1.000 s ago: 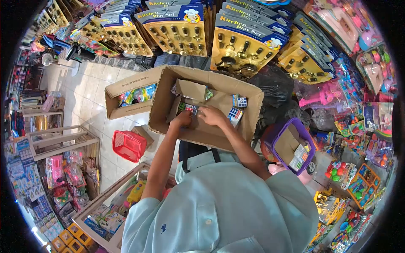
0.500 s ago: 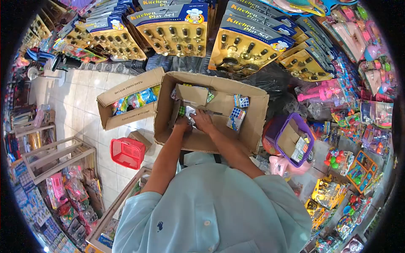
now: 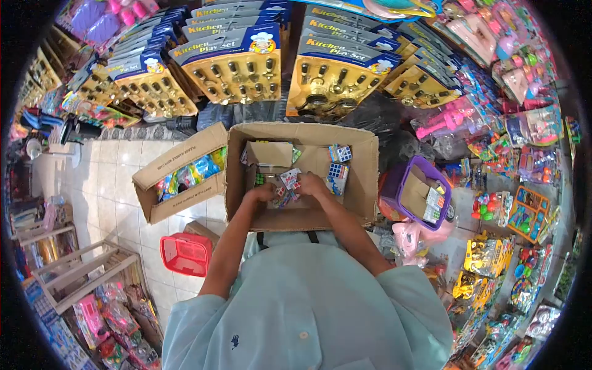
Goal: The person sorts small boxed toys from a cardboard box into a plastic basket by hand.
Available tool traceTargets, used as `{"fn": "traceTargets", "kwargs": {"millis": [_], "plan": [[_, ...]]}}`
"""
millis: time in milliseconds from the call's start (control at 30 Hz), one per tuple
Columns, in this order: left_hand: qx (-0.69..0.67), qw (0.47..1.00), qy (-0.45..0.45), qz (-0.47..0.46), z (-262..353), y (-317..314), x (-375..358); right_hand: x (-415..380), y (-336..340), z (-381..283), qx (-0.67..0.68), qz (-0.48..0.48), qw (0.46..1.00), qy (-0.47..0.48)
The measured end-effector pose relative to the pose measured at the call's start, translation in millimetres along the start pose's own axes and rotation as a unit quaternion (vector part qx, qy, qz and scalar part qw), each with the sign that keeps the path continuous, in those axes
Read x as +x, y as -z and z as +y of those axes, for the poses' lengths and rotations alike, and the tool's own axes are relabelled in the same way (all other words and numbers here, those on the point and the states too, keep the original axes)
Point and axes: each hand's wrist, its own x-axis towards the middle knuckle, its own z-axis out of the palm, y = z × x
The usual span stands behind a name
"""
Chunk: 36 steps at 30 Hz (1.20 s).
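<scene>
Both my hands are inside a large open cardboard box (image 3: 364,145). My right hand (image 3: 312,185) is closed at the edge of a small white printed packet (image 3: 289,179). Left of it, my left hand (image 3: 264,193) has its fingers curled near the packet; what they hold, if anything, is too small to make out. A dark cube with green squares (image 3: 259,179) lies just above my left hand. Along the box's right side are a boxed puzzle cube (image 3: 337,177) and another cube pack (image 3: 340,153). A cardboard flap or small carton (image 3: 269,154) stands at the upper left inside.
A narrow carton (image 3: 185,154) of colourful packets adjoins the box on the left, above a red basket (image 3: 186,254). At the right stands a purple basket (image 3: 425,188) with packs inside. Kitchen play sets (image 3: 234,68) hang beyond the box.
The view has shifted. The white packet now stands out between my hands, with its printed face showing. My right hand has moved to the packet's right edge, and my left hand remains low at the left.
</scene>
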Motion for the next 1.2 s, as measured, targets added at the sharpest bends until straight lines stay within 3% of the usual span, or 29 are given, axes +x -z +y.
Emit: {"fn": "traceTargets", "kwargs": {"millis": [67, 133, 167, 200, 267, 367, 467, 500, 600, 767, 900, 1200], "plan": [[-0.218, 0.975, 0.026, -0.042, 63, 36, -49, -17, 20, 10, 0.042, 0.01, 0.999, -0.016], [-0.25, 0.968, -0.014, -0.027, 64, 40, -59, -47, 38, 17, 0.089, 0.024, 0.995, -0.036], [-0.291, 0.956, -0.047, -0.002, 67, 39, -65, -66, 44, 19, 0.205, 0.048, 0.977, -0.02], [-0.282, 0.958, -0.052, -0.016, 84, 45, -79, -85, 54, 17, 0.315, 0.075, 0.946, -0.002], [-0.367, 0.93, -0.027, -0.003, 131, 63, -122, -126, 71, 3, 0.367, 0.07, 0.927, -0.028], [-0.374, 0.925, -0.049, -0.047, 151, 64, -138, -171, 75, -15, 0.571, 0.098, 0.815, 0.01], [-0.378, 0.917, -0.108, -0.07, 154, 50, -130, -203, 77, -21, 0.637, 0.138, 0.759, 0.019], [-0.391, 0.911, -0.113, -0.071, 173, 52, -138, -214, 84, -20, 0.613, 0.147, 0.775, 0.04], [-0.359, 0.921, -0.13, -0.074, 194, 47, -134, -236, 81, -20, 0.665, 0.217, 0.714, 0.023], [-0.297, 0.934, -0.188, -0.07, 245, 41, -129, -282, 82, -8, 0.635, 0.291, 0.712, 0.072], [-0.263, 0.939, -0.201, -0.092, 279, 25, -123, -312, 67, 8, 0.654, 0.326, 0.673, 0.113], [-0.284, 0.932, -0.191, -0.12, 359, -106, -97, -424, 13, 82, 0.688, 0.385, 0.613, 0.054]]}}
